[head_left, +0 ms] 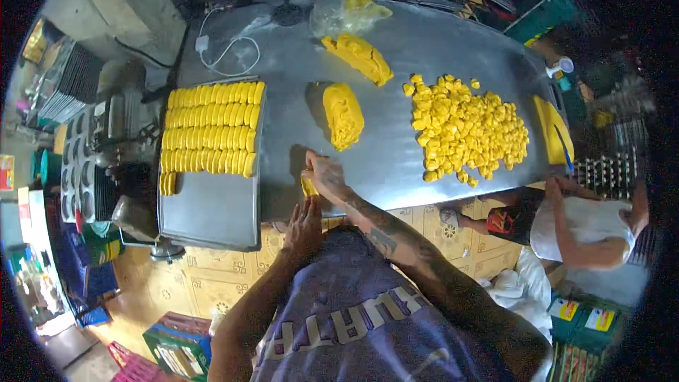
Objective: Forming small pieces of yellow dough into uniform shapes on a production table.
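At the table's near edge lies a small strip of yellow dough (308, 185). My right hand (325, 173) curls closed over its far end and right side. My left hand (304, 225) reaches in from the near edge, fingers stretched out, with the fingertips at the strip's near end. Just beyond my hands stands a thick log of yellow dough (343, 117) with a rough near end. To the left, a metal tray (209, 212) holds several rows of finger-shaped dough pieces (212, 127).
Farther back are a longer dough slab (359, 58) and a clear plastic bag (343, 14). Many dough chunks (470, 131) are heaped to the right, near a flat dough sheet (554, 131). A white cable (244, 64) lies at the back left. Another person (583, 230) stands at the right end.
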`<state>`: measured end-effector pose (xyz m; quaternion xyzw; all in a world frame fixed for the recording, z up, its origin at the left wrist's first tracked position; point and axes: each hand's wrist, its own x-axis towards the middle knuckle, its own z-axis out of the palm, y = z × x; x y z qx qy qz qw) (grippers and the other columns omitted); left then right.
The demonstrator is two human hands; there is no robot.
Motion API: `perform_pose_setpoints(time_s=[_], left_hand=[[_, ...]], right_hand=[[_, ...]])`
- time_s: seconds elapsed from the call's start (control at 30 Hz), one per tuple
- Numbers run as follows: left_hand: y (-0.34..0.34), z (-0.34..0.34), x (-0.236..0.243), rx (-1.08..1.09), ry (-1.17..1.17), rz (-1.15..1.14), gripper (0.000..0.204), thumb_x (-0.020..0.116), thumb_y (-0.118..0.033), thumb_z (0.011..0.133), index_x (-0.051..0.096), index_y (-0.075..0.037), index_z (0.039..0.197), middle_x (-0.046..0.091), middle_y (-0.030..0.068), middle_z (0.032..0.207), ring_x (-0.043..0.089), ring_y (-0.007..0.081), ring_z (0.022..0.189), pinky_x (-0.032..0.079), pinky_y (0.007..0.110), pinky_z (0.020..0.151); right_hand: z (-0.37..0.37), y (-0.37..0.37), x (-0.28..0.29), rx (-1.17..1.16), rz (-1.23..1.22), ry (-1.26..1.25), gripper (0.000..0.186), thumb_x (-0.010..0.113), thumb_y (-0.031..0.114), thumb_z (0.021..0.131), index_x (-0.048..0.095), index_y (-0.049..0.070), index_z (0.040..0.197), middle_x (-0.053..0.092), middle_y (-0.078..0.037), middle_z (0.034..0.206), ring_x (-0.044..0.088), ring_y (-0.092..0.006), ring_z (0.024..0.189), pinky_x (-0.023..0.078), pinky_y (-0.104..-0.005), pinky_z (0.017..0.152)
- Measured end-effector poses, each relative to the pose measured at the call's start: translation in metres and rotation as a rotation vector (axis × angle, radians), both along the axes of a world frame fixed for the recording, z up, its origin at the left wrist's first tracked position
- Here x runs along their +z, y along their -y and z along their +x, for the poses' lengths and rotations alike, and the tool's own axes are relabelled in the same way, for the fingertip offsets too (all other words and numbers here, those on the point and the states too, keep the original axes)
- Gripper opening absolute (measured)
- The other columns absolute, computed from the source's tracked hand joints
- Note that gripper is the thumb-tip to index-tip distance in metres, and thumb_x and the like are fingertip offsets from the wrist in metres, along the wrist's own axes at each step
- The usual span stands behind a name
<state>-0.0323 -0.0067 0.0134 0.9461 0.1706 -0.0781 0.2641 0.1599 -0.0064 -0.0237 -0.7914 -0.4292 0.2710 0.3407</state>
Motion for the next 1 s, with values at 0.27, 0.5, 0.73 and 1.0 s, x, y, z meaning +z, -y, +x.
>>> perform_pose_setpoints(time_s=[0.27, 0.5, 0.73, 1.0], left_hand=[[-0.04, -0.002, -0.021, -0.188, 0.05, 0.016, 0.083, 0.061, -0.044, 0.097, 0.035, 0.008, 0.155, 0.036, 0.0281, 0.163, 0.039, 0.0387, 0.152, 0.032, 0.059, 0.122], [-0.042, -0.005, -0.006, -0.166, -0.016, -0.109, 0.086, 0.061, -0.045, 0.097, 0.03, 0.007, 0.158, 0.032, 0.0243, 0.166, 0.034, 0.0372, 0.154, 0.031, 0.062, 0.121], [-0.034, -0.001, 0.0, -0.085, -0.045, -0.181, 0.087, 0.068, -0.041, 0.093, 0.031, 0.003, 0.159, 0.03, 0.0226, 0.167, 0.029, 0.0354, 0.157, 0.028, 0.062, 0.123], [0.014, -0.006, 0.004, 0.087, 0.087, 0.019, 0.085, 0.072, -0.034, 0.091, 0.034, 0.003, 0.157, 0.028, 0.0224, 0.168, 0.028, 0.0369, 0.157, 0.027, 0.06, 0.124]], right_hand=[[0.025, 0.024, -0.005, -0.673, 0.059, 0.434, 0.041, 0.083, 0.029, 0.085, 0.071, 0.003, 0.114, 0.067, -0.016, 0.094, 0.066, -0.031, 0.099, 0.055, -0.0422, 0.082], [0.021, 0.008, -0.029, -0.736, -0.014, 0.435, 0.029, 0.082, 0.029, 0.087, 0.073, 0.006, 0.101, 0.068, -0.014, 0.103, 0.064, -0.0349, 0.104, 0.054, -0.0457, 0.086], [0.041, 0.025, -0.061, -0.547, 0.404, 0.392, 0.011, 0.076, 0.014, 0.087, 0.072, 0.009, 0.095, 0.07, -0.012, 0.093, 0.066, -0.0346, 0.097, 0.055, -0.0447, 0.082], [0.046, 0.048, 0.008, 0.064, -0.094, -0.036, 0.012, 0.07, 0.017, 0.091, 0.075, 0.007, 0.096, 0.073, -0.015, 0.099, 0.069, -0.0327, 0.092, 0.056, -0.0439, 0.079]])
